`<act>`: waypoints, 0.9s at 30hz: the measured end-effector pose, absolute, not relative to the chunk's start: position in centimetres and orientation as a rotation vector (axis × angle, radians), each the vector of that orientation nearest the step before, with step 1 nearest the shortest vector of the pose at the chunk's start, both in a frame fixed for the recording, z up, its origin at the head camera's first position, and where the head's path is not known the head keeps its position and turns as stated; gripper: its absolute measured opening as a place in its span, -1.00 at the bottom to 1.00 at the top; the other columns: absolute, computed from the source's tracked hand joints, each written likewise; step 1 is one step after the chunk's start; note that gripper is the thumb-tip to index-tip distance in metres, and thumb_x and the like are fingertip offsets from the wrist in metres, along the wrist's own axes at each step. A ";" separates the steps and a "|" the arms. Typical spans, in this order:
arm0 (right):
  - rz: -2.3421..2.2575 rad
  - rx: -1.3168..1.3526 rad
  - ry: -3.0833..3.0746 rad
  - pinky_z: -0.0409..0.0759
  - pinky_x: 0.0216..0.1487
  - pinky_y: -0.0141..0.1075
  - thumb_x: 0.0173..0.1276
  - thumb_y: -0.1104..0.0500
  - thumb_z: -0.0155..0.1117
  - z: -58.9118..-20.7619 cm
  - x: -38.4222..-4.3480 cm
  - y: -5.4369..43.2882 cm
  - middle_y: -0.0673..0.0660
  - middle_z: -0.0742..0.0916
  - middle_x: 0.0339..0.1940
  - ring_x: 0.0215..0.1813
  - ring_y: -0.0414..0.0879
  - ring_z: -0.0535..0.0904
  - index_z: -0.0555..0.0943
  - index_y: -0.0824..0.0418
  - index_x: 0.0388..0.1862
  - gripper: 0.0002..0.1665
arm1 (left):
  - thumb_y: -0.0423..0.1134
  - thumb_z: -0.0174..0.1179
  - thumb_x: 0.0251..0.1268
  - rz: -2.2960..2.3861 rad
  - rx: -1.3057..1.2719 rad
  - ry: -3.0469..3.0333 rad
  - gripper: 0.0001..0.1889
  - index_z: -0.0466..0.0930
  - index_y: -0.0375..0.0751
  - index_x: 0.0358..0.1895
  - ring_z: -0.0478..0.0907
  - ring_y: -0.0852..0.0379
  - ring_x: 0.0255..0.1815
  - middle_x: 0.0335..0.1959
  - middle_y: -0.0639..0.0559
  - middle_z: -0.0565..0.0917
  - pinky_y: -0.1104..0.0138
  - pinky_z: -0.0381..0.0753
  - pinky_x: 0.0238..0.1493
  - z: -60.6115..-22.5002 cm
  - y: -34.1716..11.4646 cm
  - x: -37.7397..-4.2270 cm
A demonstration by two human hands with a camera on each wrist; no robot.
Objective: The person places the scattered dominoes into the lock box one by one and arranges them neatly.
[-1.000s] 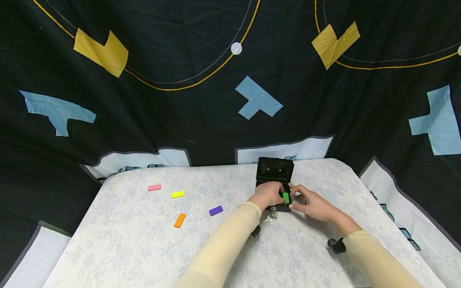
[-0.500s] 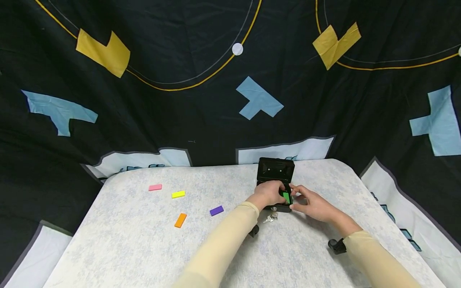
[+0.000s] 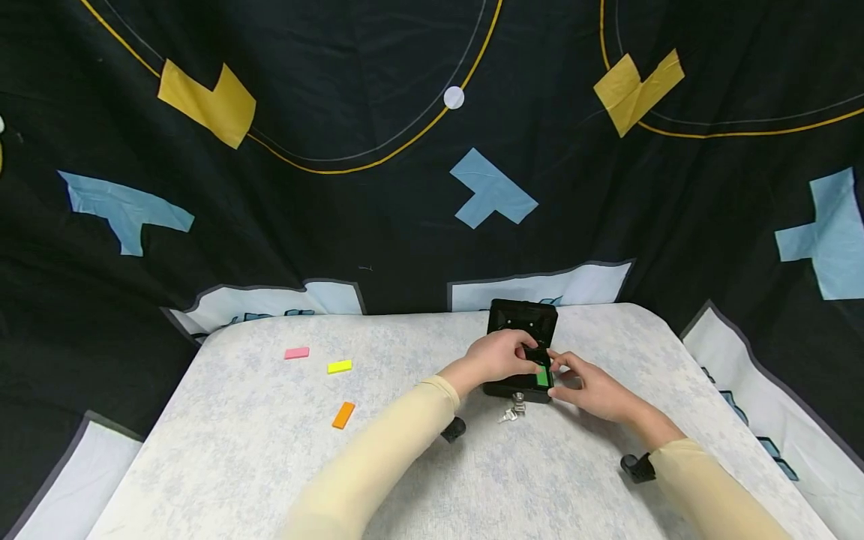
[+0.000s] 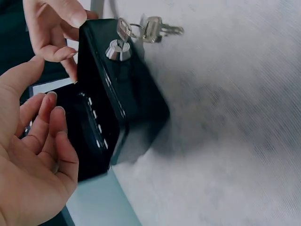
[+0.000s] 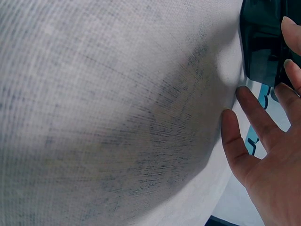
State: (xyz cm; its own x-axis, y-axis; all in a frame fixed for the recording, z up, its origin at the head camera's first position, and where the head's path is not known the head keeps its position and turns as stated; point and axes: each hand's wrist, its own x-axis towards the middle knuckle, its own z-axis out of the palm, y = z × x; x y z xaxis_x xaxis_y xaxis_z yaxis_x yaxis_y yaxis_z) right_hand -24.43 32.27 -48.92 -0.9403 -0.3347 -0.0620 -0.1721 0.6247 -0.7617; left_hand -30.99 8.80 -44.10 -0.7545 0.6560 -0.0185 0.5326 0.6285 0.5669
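A small black cash box [image 3: 499,390] stands at the back right of the table with its lid [image 3: 508,313] raised. A green block [image 3: 543,377] shows at the box's right end. My left hand [image 3: 491,355] is over the box, its fingers loosely bent; nothing shows between them in the left wrist view. My right hand [image 3: 595,387] holds the box's right end, thumb at the front corner and index finger at the back one. In the left wrist view a key sits in the lock [image 4: 118,51], with more keys [image 4: 155,29] on its ring.
Pink [image 3: 297,353], yellow [image 3: 340,367] and orange [image 3: 343,415] blocks lie apart on the left half of the pale cloth-covered table [image 3: 223,450]. A black patterned curtain [image 3: 378,217] hangs right behind the table's back edge.
My left hand has risen from inside the box and moved slightly left, showing more of the box's inside. My left forearm now covers the purple block. The right hand stays at the box.
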 end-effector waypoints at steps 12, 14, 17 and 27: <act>-1.181 -0.419 2.676 0.52 0.11 0.02 0.51 0.08 0.32 -48.9 -24.4 32.2 0.25 0.23 0.64 0.23 0.14 0.54 0.39 0.18 0.08 -0.64 | 0.06 0.35 0.35 0.905 1.067 2.625 -0.49 0.59 0.02 0.31 0.59 0.07 0.05 0.03 0.05 0.66 0.24 0.52 0.02 -43.2 1.1 -30.7; -1.188 -0.421 2.674 0.52 0.09 0.01 0.51 0.08 0.32 -48.8 -24.3 32.2 0.25 0.23 0.64 0.23 0.14 0.54 0.39 0.18 0.08 -0.63 | 0.04 0.36 0.35 0.930 1.063 2.623 -0.49 0.59 0.03 0.31 0.59 0.05 0.07 0.04 0.04 0.66 0.21 0.52 0.04 -43.4 -0.4 -30.8; -1.191 -0.428 2.671 0.53 0.09 0.01 0.51 0.08 0.32 -48.9 -24.3 32.2 0.25 0.22 0.64 0.22 0.14 0.54 0.39 0.18 0.08 -0.63 | 0.04 0.36 0.35 0.970 1.050 2.619 -0.50 0.58 0.05 0.31 0.59 0.07 0.05 0.03 0.08 0.66 0.19 0.53 0.06 -43.5 -2.7 -30.8; -1.184 -0.437 2.684 0.51 0.12 0.05 0.52 0.08 0.31 -48.8 -24.2 32.1 0.24 0.23 0.64 0.21 0.16 0.55 0.40 0.20 0.07 -0.64 | -0.02 0.39 0.32 1.037 0.933 2.630 -0.49 0.59 0.07 0.31 0.56 0.13 -0.03 0.01 0.14 0.64 0.16 0.55 0.09 -43.6 -10.0 -30.3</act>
